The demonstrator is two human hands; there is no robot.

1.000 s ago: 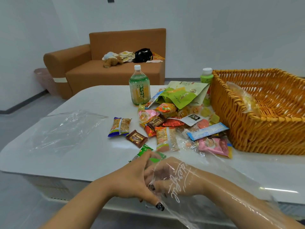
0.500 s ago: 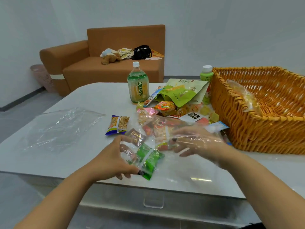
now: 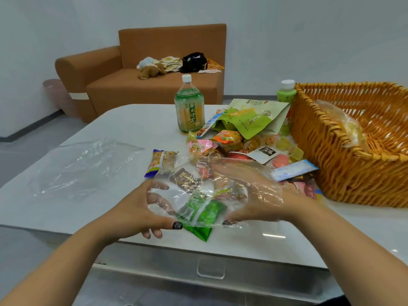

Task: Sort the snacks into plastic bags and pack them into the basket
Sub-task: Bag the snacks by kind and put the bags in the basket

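Clear plastic bag [image 3: 205,186] held just above the white table's [image 3: 92,215] near edge, long axis roughly left–right, mouth direction unclear. Left hand [image 3: 141,208] pinches its left edge, thumb on top. Right hand [image 3: 249,191] is inside the film, fingers spread flat, pointing left. Green foil snack packet [image 3: 202,217] lies beneath, tilted diagonally – lower corner toward the table edge. Loose snack pile [image 3: 242,146] behind; orange wicker basket [image 3: 353,173] right of it.

Basket [image 3: 344,173] cut off right; bagged snack labels blurred.
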